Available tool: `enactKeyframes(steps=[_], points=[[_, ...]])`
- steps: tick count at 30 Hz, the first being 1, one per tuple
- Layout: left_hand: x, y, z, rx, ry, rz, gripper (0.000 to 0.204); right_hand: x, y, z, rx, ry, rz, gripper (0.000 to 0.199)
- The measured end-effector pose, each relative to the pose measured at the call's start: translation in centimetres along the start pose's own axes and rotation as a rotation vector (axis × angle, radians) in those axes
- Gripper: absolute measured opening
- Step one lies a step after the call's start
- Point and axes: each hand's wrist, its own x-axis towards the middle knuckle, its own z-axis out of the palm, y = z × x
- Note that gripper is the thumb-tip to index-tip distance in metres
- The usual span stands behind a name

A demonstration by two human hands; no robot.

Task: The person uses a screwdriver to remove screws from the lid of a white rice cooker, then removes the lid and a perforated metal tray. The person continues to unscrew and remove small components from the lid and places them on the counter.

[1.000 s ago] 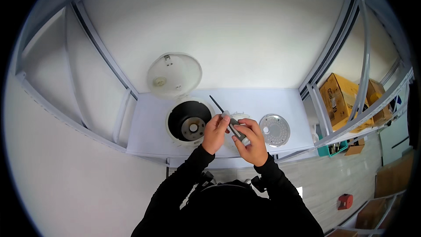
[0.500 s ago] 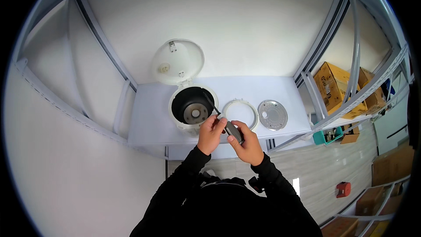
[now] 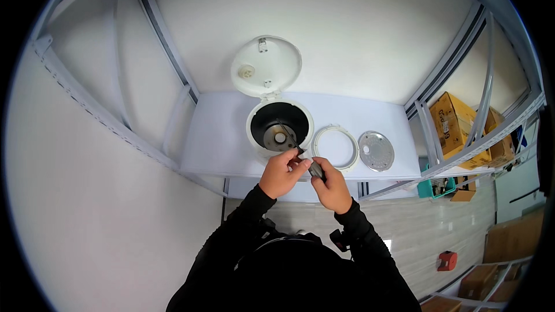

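Both hands grip a thin, stiff screwdriver (image 3: 300, 153): the right hand (image 3: 330, 186) wraps its dark handle, the left hand (image 3: 281, 173) pinches the shaft. It looks light, and its tip seems to point into the open cooker (image 3: 280, 128).

On the table (image 3: 225, 138), a ring (image 3: 335, 148) lies between the cooker (image 3: 280, 130) and a disc (image 3: 376, 151).

Bright even light, sharp, fisheye-bent edges
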Motion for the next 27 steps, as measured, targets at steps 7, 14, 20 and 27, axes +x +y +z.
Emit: enactKeyframes(steps=[7, 14, 20, 27], points=[[5.3, -3.8, -10.2, -0.167, 0.205, 0.102, 0.019, 5.3, -2.4, 5.2, -0.067, 0.213, -0.044, 0.041], [9.5, -5.2, -15.8, -0.297, 0.067, 0.053, 0.024, 9.2, -3.8, 10.0, -0.025, 0.356, 0.071, 0.041], [10.5, -4.7, -12.5, -0.166, -0.225, 0.043, 0.036, 10.5, -4.3, 11.0, -0.003, 0.418, 0.102, 0.046], [11.8, -5.1, -10.6, -0.428, -0.366, -0.055, 0.033, 10.6, -4.6, 10.3, -0.061, 0.539, 0.105, 0.041]])
